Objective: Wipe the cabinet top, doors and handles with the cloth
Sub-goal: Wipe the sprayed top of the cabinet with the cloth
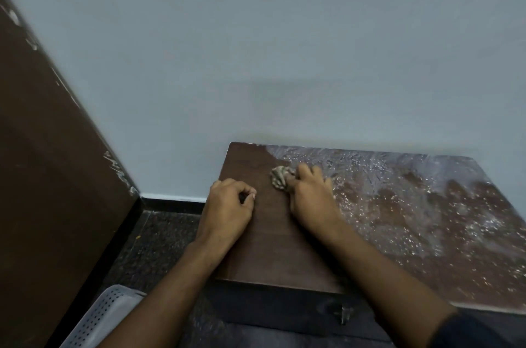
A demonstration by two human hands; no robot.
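A low dark brown cabinet stands against the wall; its top [273, 248] is clean and matt on the left, while the right part is covered with pale dusty streaks and specks. My right hand [311, 194] presses a crumpled grey-beige cloth [280, 179] onto the top near the back left, at the border between the clean and dusty areas. My left hand [227, 205] rests on the top's left edge, fingers curled in with nothing visible in them. Below the front edge, a metal handle [344, 315] shows on the dark door [284, 308].
A pale blue-grey wall [256, 49] rises directly behind the cabinet. A tall dark brown panel [51, 177] stands at the left. A white perforated plastic basket [105, 316] sits on the dark speckled floor [159, 236] at the lower left.
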